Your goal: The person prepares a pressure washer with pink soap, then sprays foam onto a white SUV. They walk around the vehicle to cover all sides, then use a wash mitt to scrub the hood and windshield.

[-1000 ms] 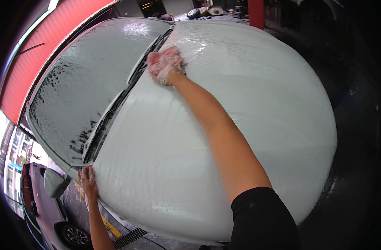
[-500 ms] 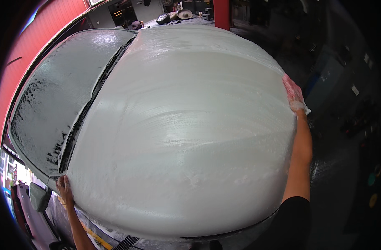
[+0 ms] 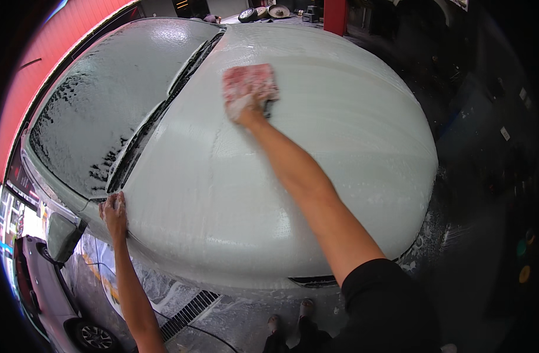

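A sudsy red wash sponge [image 3: 249, 79], roughly rectangular and blurred by motion, lies pressed on the foam-covered car hood [image 3: 316, 147]. My right hand [image 3: 246, 107] grips it from the near side, with foam over the fingers and wrist; the sponge sits on the far part of the hood, toward the windshield. At the near rear corner of the hood, beside the base of the windshield [image 3: 110, 106], my left hand [image 3: 114, 215] rests with its fingers apart and some foam on them. Nothing shows in that hand.
Black wipers [image 3: 141, 132] run along the windshield's base. A side mirror [image 3: 64, 236] sticks out below my left hand. On the wet floor are a drain grate [image 3: 190, 316] and a dark hose [image 3: 207, 333]. Another car [image 3: 57, 300] stands at lower left; a red post [image 3: 335, 16] rises behind.
My right hand has swept the sponge from the hood's front edge leftward to the far part near the windshield. My left hand stays at the hood corner; the view has shifted.
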